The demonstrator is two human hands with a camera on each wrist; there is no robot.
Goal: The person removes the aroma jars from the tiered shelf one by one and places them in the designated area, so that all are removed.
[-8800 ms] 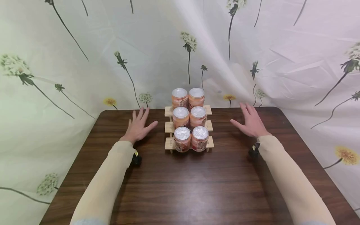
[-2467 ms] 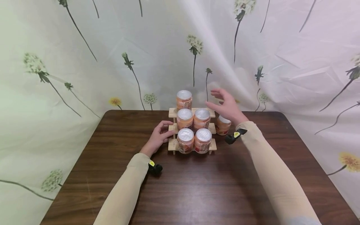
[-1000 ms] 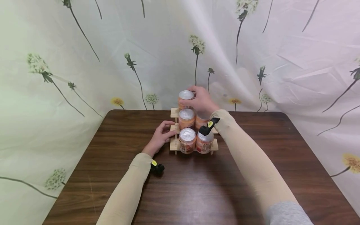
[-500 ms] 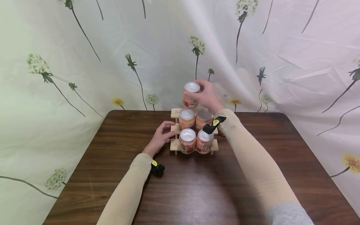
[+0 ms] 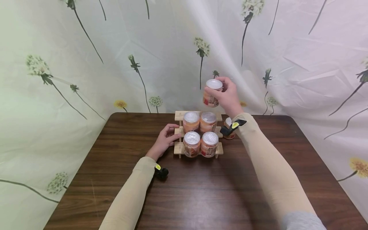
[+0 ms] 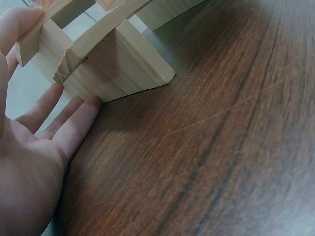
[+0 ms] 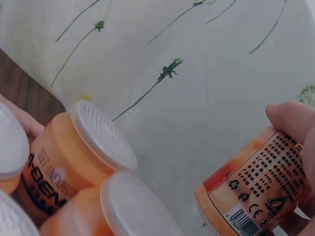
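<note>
My right hand (image 5: 230, 97) grips an orange jar (image 5: 211, 99) with a pale lid, held upright in the air above the right end of the rack's top tier. Its printed label and barcode face the right wrist view, with fingers (image 7: 293, 118) round it. A three-tier wooden rack (image 5: 179, 148) bears similar jars (image 5: 191, 145) on its middle and lowest tiers; its top tier is bare. My left hand (image 5: 161, 142) holds the rack's left side. In the left wrist view, its fingers (image 6: 81, 123) press against the side panel (image 6: 118, 73), with another digit at a plank end.
One more orange jar (image 5: 229, 136) stands on the brown wooden table (image 5: 184, 198) to the right of the rack, partly behind the right wrist camera (image 5: 230, 128). A dandelion-print sheet (image 5: 161, 64) hangs behind the table.
Earlier, one jar went from the top tier to the table's right. Since then my right hand has taken the other top-tier jar, lifted it and carried it right. My left hand stays on the rack.
</note>
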